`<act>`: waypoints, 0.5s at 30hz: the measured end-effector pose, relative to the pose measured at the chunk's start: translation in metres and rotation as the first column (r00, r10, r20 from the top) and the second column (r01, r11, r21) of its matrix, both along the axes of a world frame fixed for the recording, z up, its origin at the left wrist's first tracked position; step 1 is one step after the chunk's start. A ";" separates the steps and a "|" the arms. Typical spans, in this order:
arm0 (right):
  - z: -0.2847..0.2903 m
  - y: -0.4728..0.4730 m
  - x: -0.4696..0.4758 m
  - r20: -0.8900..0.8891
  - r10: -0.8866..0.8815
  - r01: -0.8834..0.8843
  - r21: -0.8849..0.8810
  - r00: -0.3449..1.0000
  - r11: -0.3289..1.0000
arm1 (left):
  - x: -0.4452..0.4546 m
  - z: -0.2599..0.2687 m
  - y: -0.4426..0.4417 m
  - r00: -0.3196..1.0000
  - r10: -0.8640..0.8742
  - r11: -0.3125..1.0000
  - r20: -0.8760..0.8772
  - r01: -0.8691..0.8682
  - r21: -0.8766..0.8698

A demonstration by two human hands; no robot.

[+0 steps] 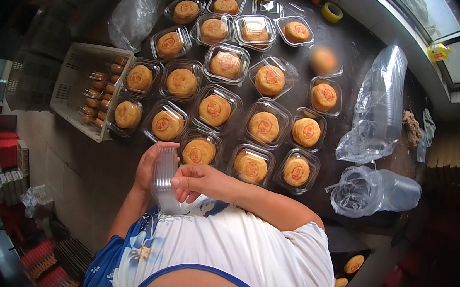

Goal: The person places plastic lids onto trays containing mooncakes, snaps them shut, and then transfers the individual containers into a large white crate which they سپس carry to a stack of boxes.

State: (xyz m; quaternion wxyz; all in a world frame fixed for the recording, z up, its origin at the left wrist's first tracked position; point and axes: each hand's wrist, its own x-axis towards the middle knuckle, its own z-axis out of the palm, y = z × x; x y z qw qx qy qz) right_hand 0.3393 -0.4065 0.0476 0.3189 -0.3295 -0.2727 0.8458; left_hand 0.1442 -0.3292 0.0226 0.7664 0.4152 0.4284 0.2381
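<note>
My left hand (149, 164) holds a nested stack of clear plastic lids or trays (165, 174) upright against my body, at the near edge of a dark table. From the right, my right hand (194, 182) reaches across with thumb and fingers on the stack's side. Beyond both hands stand rows of clear plastic clamshell boxes, each with a round golden pastry bearing a red stamp; the nearest pastry (199, 152) is just past my right hand. Other pastries (250, 167) (296, 171) sit to the right. Some boxes look closed, others have no lid over the pastry.
A white plastic crate (63, 80) with boxed pastries stands at the left. Bagged stacks of clear containers (379, 104) (397, 192) lie at the right. Yellow tape (332, 12) is at the far edge, and a plastic bag (136, 12) at the far left. Pastries (354, 263) sit on a dark tray at lower right.
</note>
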 end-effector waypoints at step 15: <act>0.021 -0.042 -0.022 0.003 -0.397 0.363 -0.405 0.918 0.839 | -0.001 -0.010 0.002 0.972 -0.233 0.967 0.003 0.231 0.108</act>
